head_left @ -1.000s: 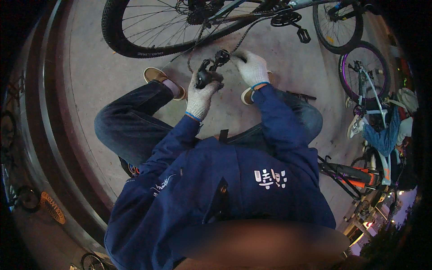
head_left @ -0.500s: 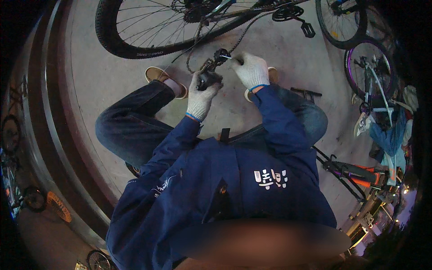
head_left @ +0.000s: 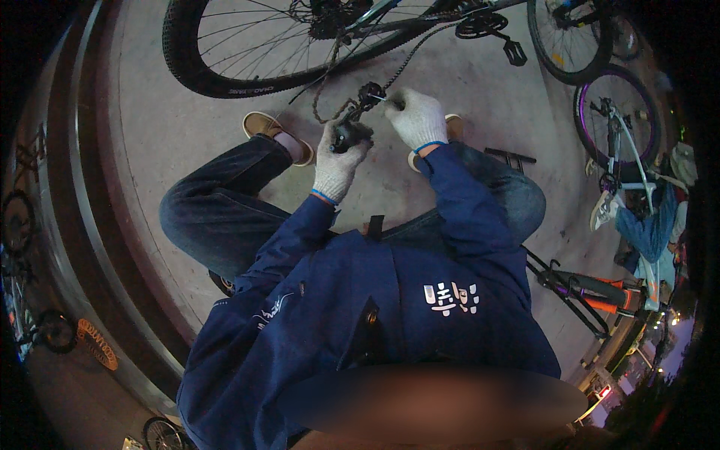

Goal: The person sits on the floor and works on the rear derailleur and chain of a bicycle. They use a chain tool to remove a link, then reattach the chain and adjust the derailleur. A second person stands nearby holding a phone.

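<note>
White knitted gloves cover both hands. My left hand (head_left: 337,163) is closed around the dark body of a rear derailleur (head_left: 350,136), which hangs off the bicycle beside its rear wheel (head_left: 177,56). From the derailleur's pulley cage (head_left: 370,94), a chain (head_left: 406,62) runs up toward the crank (head_left: 481,24). My right hand (head_left: 417,121) pinches a thin silver tool (head_left: 380,97), perhaps a hex key; its tip meets the cage near a pulley. The glove hides the tool's other end.
Dark steps (head_left: 86,180) with metal edges run along the left. On the right stand a purple-rimmed wheel (head_left: 577,112) and a person in blue jeans (head_left: 651,229). A black and orange bicycle part (head_left: 600,294) lies lower right. A loose pedal-like black piece (head_left: 510,158) sits by my right knee.
Both hands and the derailleur have shifted very slightly, the left a touch to the right. The silver tool stays against the pulley cage.
</note>
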